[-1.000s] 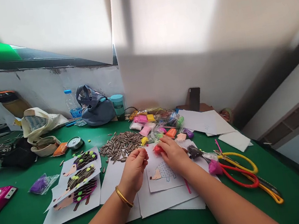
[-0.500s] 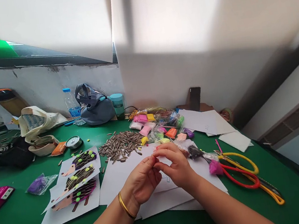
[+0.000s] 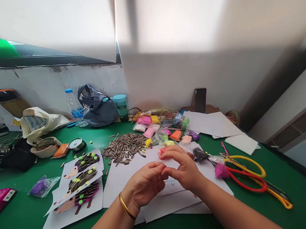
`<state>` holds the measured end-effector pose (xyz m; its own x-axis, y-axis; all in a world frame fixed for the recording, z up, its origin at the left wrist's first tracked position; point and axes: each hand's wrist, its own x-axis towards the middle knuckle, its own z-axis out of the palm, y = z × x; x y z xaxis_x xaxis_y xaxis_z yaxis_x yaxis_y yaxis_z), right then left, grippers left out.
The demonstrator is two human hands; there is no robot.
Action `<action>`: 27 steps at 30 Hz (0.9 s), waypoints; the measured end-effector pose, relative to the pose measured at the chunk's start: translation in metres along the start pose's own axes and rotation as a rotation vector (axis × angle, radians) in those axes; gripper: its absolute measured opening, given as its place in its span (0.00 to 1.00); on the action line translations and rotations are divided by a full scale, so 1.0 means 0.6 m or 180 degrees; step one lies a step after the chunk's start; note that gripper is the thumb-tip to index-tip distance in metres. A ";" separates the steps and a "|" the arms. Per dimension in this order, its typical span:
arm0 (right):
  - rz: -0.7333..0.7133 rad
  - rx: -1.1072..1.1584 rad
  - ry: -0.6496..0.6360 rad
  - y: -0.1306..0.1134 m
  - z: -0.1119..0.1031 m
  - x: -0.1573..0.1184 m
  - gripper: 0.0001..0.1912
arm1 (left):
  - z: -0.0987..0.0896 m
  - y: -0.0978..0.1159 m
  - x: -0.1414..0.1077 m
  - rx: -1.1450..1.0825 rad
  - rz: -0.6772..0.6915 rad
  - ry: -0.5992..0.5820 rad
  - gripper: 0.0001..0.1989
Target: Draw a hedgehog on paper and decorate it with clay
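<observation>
My left hand, with a gold bangle on the wrist, is closed with its thumb against its fingers over the white paper. My right hand meets it there, thumb touching the left fingertips and index finger raised and curved. Whatever lies between the fingertips is too small or hidden to make out. A bit of red material shows just behind the right fingers. Blue pen lines appear on the paper beneath. Beyond the hands lies a heap of striped sunflower seeds.
Hedgehog pictures made with seeds lie at left. Bags of coloured clay sit at the back, near a phone. Scissors with red and yellow handles are at right. A purple clay bag and a tape roll are on the left.
My right index finger has lifted away from the left fingertips, while the right thumb stays against them. The red material behind shows more. The view has shifted slightly.
</observation>
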<state>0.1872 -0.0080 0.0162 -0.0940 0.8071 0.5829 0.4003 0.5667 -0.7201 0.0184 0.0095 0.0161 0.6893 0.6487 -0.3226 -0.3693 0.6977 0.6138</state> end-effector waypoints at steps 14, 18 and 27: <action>0.0106 0.0043 -0.0337 0.006 -0.006 -0.011 0.27 | 0.007 0.001 -0.004 0.0716 0.0332 -0.0119 0.13; 0.0124 0.0126 -0.0254 0.007 -0.009 -0.011 0.28 | 0.005 -0.001 -0.002 0.0480 0.0207 -0.0108 0.12; 0.0366 0.0394 -0.0944 0.001 -0.016 -0.014 0.37 | 0.001 -0.006 -0.003 0.1069 0.0350 -0.0435 0.11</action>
<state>0.1972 -0.0161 0.0146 -0.3229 0.8696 0.3735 0.3116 0.4704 -0.8256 0.0191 0.0058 0.0149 0.7420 0.6519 -0.1565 -0.2364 0.4729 0.8488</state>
